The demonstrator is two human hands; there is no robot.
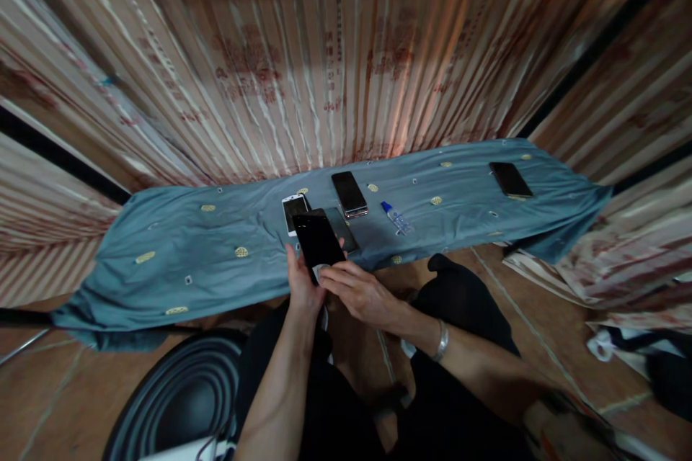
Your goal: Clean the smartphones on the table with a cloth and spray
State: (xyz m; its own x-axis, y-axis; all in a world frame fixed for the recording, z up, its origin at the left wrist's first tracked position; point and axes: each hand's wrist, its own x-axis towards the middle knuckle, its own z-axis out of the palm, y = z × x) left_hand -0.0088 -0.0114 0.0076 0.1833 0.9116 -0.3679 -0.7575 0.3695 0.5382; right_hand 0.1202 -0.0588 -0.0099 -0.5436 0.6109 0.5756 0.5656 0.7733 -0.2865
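Observation:
My left hand grips a black smartphone by its edges, dark screen facing up, tilted above the front edge of the cloth-covered table. At the phone's near end, my right hand presses a small white piece, perhaps a wipe or pad, against the screen with closed fingers. Just beyond the held phone lies a white smartphone, partly hidden by it. A dark flat thing, partly covered, rests to the right. Behind it sits a stack of phones. A small clear bottle with a blue cap lies on its side.
Another dark phone lies at the table's right end. The blue-green cloth is wrinkled and hangs over the edges. Striped curtains close off the back and sides. A black ribbed round stool stands at the lower left.

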